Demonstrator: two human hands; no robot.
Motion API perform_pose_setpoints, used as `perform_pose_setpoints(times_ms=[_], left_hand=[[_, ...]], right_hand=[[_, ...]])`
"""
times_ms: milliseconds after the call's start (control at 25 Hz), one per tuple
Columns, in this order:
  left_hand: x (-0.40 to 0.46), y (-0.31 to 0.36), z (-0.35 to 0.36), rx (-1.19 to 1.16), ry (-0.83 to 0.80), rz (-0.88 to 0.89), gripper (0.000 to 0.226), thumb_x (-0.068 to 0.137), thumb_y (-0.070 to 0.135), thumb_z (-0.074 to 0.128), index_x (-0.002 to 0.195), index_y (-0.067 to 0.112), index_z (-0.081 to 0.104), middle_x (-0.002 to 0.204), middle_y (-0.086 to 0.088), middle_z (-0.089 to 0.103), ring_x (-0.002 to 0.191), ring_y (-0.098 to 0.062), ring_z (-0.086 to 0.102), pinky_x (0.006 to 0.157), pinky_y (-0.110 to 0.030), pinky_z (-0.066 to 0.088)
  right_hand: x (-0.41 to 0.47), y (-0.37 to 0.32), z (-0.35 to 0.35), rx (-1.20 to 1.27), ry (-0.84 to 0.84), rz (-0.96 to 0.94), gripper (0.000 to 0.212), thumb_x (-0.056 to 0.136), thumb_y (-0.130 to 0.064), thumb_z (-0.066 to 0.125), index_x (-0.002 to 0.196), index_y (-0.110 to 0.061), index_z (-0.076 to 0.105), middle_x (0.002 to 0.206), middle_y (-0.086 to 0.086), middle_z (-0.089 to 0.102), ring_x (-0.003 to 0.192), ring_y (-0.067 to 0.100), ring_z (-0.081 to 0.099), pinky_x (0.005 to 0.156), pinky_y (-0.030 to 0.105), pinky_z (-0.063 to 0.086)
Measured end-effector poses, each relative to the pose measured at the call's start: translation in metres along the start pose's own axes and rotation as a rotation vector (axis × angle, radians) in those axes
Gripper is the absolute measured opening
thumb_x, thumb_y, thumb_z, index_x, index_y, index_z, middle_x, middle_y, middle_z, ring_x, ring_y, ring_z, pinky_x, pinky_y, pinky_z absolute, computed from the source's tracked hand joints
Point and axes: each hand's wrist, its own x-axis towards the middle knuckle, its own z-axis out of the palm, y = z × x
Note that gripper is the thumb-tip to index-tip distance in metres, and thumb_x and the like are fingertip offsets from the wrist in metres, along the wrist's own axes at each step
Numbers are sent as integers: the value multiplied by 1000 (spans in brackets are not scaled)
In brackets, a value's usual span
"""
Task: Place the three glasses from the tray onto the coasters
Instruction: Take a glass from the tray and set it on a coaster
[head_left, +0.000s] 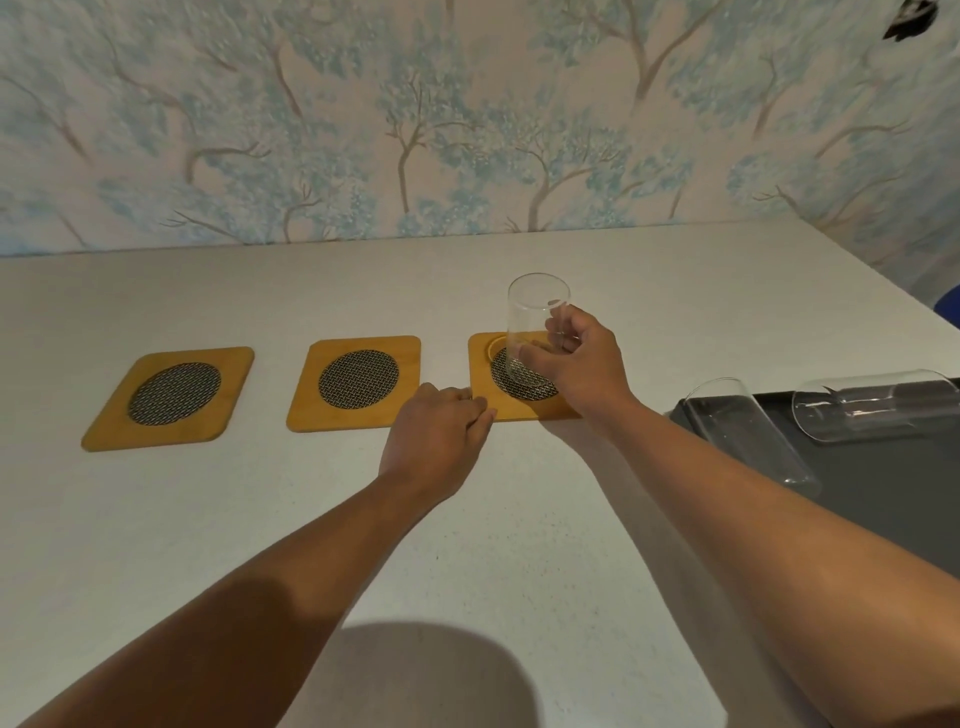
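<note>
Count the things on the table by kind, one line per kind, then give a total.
Glasses: 3, one held upright in the right hand, two lying on their sides
Wooden coasters: 3
Dark tray: 1
Total: 7

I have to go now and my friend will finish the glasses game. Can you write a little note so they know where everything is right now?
Right hand: holding the first glass upright on the right coaster, not let go yet.
Left hand: holds nothing, fingers resting at that coaster's near left corner.
Middle coaster and left coaster: nothing on them.
Two more glasses lie on their sides on the dark tray.
Done: almost one. Left: release it, then place the other two.
</note>
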Motion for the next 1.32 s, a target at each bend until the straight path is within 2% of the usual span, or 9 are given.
perform_pose_setpoints(times_ms=[160,320,520,680,880,1160,1320], left_hand=[[0,-1,1,8,16,2,29,101,32,57,112,14,77,106,-9,75,92,-30,58,76,-43,51],[0,-2,3,-7,9,-14,31,102,35,55,116,16,76,108,-6,75,95,-27,57,78,-40,50],[0,-3,4,5,21,-29,32,102,37,55,117,17,75,113,-5,74,100,-26,59,81,-40,51],[0,-3,5,10,20,-30,32,101,38,55,117,18,75,112,-5,74,99,-26,58,80,-39,50],[0,-3,5,-5,23,-38,31,101,37,57,117,17,75,110,-4,75,98,-26,58,79,-39,51],[0,-3,5,21,33,-29,29,101,37,57,106,16,77,98,-3,75,93,-24,59,75,-41,52],[0,-2,4,11,25,-37,30,101,38,56,108,18,76,100,-1,75,95,-22,58,77,-39,51]], right_hand=[[4,7,1,11,-1,-2,90,71,-38,91,148,-17,50,141,2,61,127,11,58,105,31,50],[2,12,1,-24,-9,-24,92,72,-45,89,150,-23,46,143,0,59,126,9,57,102,29,49],[-3,19,2,-59,-9,-33,92,72,-40,90,151,-31,43,135,-10,58,123,11,58,102,39,54],[-4,19,2,-47,2,-32,93,71,-39,91,151,-30,43,140,-5,59,125,12,57,104,42,52],[-7,18,3,-39,14,-42,89,72,-37,91,148,-30,46,138,-5,60,125,11,57,104,39,51],[-8,15,4,-49,22,-53,87,73,-36,90,147,-27,47,138,-4,61,125,12,57,101,31,50],[-9,15,4,-57,25,-54,86,73,-37,90,147,-27,47,139,-4,60,125,11,56,102,31,50]])
